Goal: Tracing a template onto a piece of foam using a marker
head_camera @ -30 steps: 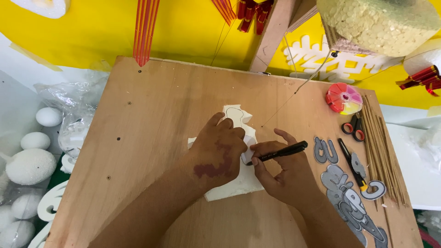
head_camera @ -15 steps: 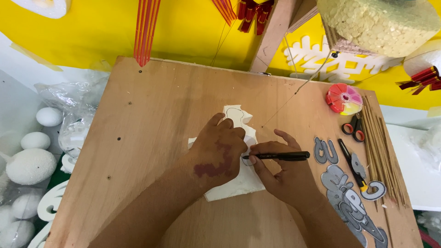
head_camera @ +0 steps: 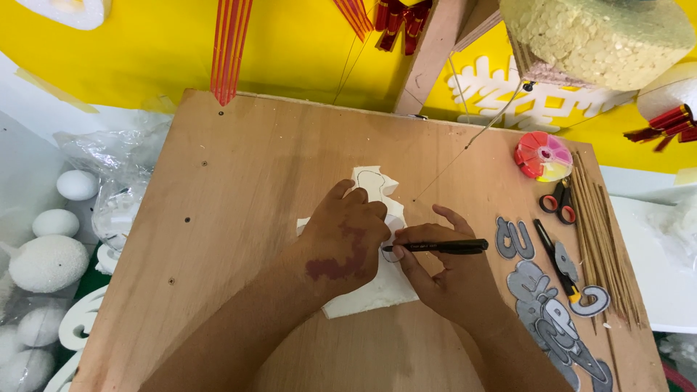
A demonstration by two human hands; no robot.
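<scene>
Left hand [head_camera: 347, 236]: lay palm down on the white foam piece [head_camera: 377, 287], fingers curled, pressing it flat; gripped nothing
Right hand [head_camera: 451, 279]: pinched a black marker [head_camera: 441, 247] between thumb and fingers, otherwise loosely curled
Black marker: lay almost level, tip pointing left, touching the foam just beside the left hand's knuckles
White foam piece: sat mid-board on the plywood board [head_camera: 239, 174], largely covered by the left hand; far end bore a drawn black outline
Plywood board: filled the middle of the scene, tilted slightly
Right edge of board: bundle of thin wooden skewers [head_camera: 602, 239] ran near to far
Beside skewers: red-handled scissors [head_camera: 559, 202], and a round multicoloured pin box [head_camera: 543, 156] farther off
Near right: grey cut-out shapes [head_camera: 552, 319] with a black-handled craft knife [head_camera: 557, 263] lying across them
Left of board: white foam eggs [head_camera: 54, 243] well apart from the hands
Far side: yellow wall [head_camera: 152, 51]
</scene>
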